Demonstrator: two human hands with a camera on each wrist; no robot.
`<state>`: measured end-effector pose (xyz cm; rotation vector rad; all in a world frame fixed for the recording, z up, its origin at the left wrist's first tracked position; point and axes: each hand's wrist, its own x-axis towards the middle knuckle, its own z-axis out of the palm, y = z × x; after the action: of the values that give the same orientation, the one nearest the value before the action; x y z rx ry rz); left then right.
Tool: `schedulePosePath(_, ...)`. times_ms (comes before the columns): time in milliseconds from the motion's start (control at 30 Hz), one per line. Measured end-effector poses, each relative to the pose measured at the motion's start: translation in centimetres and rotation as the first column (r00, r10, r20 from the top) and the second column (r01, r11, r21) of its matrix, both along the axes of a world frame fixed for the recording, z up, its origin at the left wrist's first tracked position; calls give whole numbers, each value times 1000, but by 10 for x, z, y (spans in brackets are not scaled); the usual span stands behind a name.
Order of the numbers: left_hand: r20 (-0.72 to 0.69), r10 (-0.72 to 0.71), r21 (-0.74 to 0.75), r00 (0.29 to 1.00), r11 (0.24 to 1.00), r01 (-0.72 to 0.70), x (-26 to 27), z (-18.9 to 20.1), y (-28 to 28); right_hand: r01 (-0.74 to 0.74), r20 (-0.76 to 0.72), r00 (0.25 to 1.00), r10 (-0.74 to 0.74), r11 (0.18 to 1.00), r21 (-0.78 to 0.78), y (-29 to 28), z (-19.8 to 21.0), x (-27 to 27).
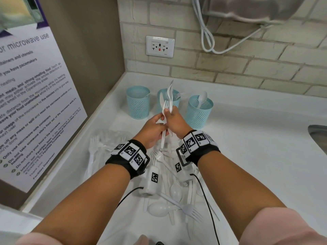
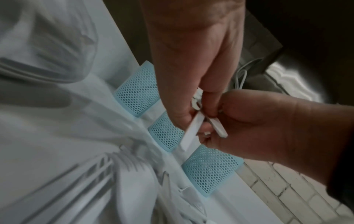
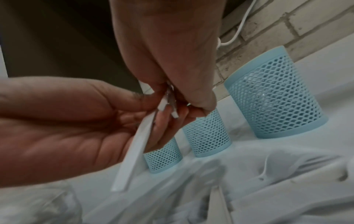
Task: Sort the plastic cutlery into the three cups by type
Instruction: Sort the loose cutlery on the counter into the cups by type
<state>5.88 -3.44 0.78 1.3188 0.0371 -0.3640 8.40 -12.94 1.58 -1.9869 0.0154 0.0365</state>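
Three blue mesh cups stand in a row: the left cup (image 1: 138, 103) looks empty, the middle cup (image 1: 175, 103) holds forks, the right cup (image 1: 200, 113) holds a spoon. In front of the middle cup my right hand (image 1: 170, 112) grips an upright bundle of white cutlery (image 1: 169, 96) with fork heads on top. My left hand (image 1: 160, 119) pinches one long white handle (image 3: 132, 151) of that bundle; its type is hidden. Both wrist views show the hands meeting on the handles (image 2: 189, 133). A loose pile of white forks and spoons (image 1: 169, 193) lies under my wrists.
A clear plastic bag (image 1: 113, 137) lies left of the pile. A poster board (image 1: 26, 103) leans along the left wall. The brick wall with an outlet (image 1: 160, 46) and a hanging cord (image 1: 207, 38) is behind. A steel sink edge (image 1: 318, 138) shows far right.
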Motion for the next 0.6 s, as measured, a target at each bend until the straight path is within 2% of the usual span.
schedulePosePath(100, 16, 37, 33, 999, 999, -38, 3, -2, -1, 2, 24, 1000, 2, 988, -157, -1, -3, 1)
schedulePosePath(167, 21, 50, 60, 999, 997, -52, 4, -5, -1, -5, 34, 999, 11, 982, -191, -1, -4, 0)
schedulePosePath(233, 16, 65, 67, 998, 996, -66, 5, -7, -2, -17, 29, 999, 22, 987, -160, 0, -5, -1)
schedulePosePath(467, -27, 149, -44, 988, 988, -150, 6, -6, -4, -6, 19, 1000, 4, 992, 125, 5, -11, -12)
schedulePosePath(600, -40, 149, -28, 988, 988, -150, 7, -10, -1, 2, -4, 1000, -1, 995, 102, 9, -16, -16)
